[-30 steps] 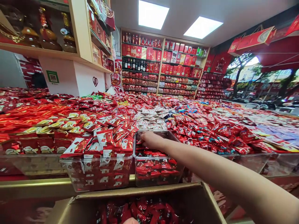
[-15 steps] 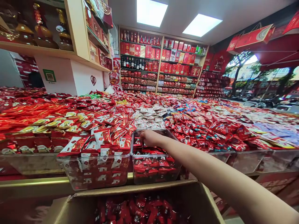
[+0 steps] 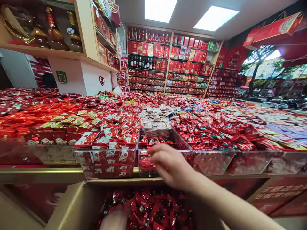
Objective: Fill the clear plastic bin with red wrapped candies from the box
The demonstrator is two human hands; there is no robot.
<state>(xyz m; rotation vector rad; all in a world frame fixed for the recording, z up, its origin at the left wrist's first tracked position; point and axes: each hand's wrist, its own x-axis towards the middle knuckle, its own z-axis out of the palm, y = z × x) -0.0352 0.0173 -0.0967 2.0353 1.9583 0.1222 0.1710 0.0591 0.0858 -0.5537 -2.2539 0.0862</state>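
Observation:
My right hand [image 3: 170, 164] hangs in front of the clear plastic bin [image 3: 165, 146], over the far edge of the cardboard box. Its fingers are slightly bent and apart, and nothing shows in them. Several red-wrapped candies [image 3: 157, 140] lie low inside that bin. Down in the cardboard box [image 3: 69, 204], my left hand [image 3: 115, 220] reaches in among loose red candy packets [image 3: 153, 204]. Motion smears it, so its fingers and anything in them cannot be made out.
A fuller clear bin [image 3: 107, 163] of red and white packets stands just left. Heaped candies [image 3: 206, 127] cover the wide counter, with a gold rail [image 3: 43, 171] along its front. Shelves of bottles and red boxes [image 3: 148, 49] line the back wall.
My right hand has come out of the clear bin, back toward me, and its fingers have loosened. My left hand has appeared in the cardboard box. The view has shifted slightly.

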